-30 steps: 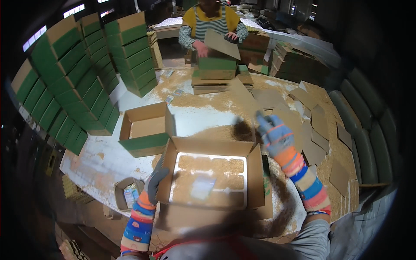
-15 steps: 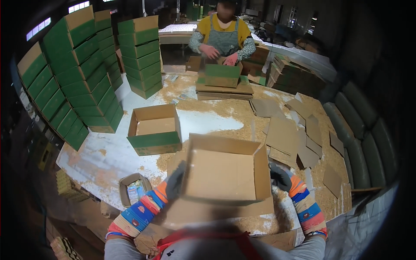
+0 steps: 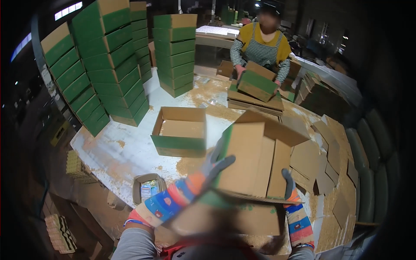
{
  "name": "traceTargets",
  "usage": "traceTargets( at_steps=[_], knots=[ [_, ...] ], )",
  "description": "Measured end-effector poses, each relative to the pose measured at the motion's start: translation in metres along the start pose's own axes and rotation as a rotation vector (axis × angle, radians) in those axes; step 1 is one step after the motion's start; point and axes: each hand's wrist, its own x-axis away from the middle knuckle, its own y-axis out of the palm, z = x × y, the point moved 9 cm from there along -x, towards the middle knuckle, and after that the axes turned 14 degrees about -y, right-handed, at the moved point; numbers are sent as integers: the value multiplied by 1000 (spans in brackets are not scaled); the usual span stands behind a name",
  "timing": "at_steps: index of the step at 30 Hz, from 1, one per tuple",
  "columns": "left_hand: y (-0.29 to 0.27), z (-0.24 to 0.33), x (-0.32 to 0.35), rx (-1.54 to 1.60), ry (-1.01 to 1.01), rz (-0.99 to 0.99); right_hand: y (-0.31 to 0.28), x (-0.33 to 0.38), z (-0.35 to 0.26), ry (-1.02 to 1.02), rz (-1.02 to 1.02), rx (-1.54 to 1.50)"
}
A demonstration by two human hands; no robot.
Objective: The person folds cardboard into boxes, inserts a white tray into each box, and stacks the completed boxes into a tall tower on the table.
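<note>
I hold a brown cardboard box with a green side (image 3: 255, 158) tipped up above the table, its plain bottom toward me and its flaps open at the far end. My left hand (image 3: 213, 167), in a grey glove with a striped sleeve, presses against the box's left side. My right hand (image 3: 289, 187), gloved the same way, grips the lower right edge. A finished open box with green walls (image 3: 180, 131) stands on the white table (image 3: 125, 149) just left of the one I hold.
Tall stacks of green and brown boxes (image 3: 106, 65) line the far left. Flat cardboard pieces (image 3: 333, 160) cover the right side. Across the table a person in a yellow top (image 3: 260, 45) holds another green box (image 3: 256, 85). A small tray (image 3: 147, 190) sits at the near edge.
The box lay open side up in front of me. I have since lifted it and tilted it so its bottom faces me, with both hands still on its sides.
</note>
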Motion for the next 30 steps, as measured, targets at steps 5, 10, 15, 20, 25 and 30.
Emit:
traceTargets(
  at_steps=[5, 10, 15, 20, 25, 30],
  knots=[
    [-196, 36, -10, -431, 499, 476, 58, -107, 14, -147, -99, -235],
    [-361, -75, -11, 363, 147, 591, 88, -217, 79, -393, -24, 106],
    [-351, -120, -26, 122, -8, 584, 90, -281, 252, -84, -141, 87],
    [-482, -191, 38, -848, -36, 915, 193, -271, 306, 222, -217, 113],
    [-198, 24, 85, -431, 503, 762, 97, -217, 148, -620, 148, 1514],
    [12, -126, 115, -1357, 434, -152, 111, -63, 118, -628, -215, 1601]
  ],
)
